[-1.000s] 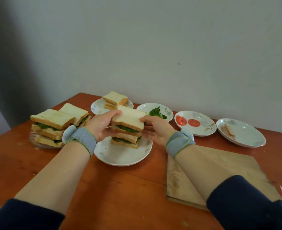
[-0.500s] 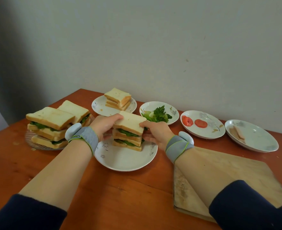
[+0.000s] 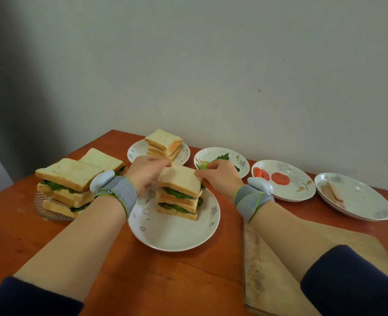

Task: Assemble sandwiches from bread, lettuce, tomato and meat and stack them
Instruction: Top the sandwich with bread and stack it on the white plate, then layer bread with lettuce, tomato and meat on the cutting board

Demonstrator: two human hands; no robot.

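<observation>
1. Far left: finished sandwiches (image 3: 67, 176) stand in two stacks on a glass plate (image 3: 49, 214). This is judged to be the storage position, clear of the work zone.
2. The left hand (image 3: 146, 173) reaches over the centre plate (image 3: 172, 236). Its fingers (image 3: 163, 164) are curled and pinch the far-left corner of the top slice (image 3: 179, 180).
3. The top slice sits on a two-sandwich stack (image 3: 179, 201) on the centre plate. Green lettuce shows between the layers. The two-corner hold is judged to square the slice on the stack.
4. The right hand (image 3: 221, 177) mirrors the left. Its fingers (image 3: 202, 173) pinch the far-right corner.
5. Supply plates line the far edge of the surface (image 3: 17, 236), within reach: bread (image 3: 163, 142), lettuce (image 3: 222, 157), tomato (image 3: 279, 178), meat (image 3: 332, 192).
6. A cutting board (image 3: 279, 270) lies under the right forearm.
7. Markings: both wrists carry grey bands. The plates show printed floral patterns. No brand, label or writing can be read.
</observation>
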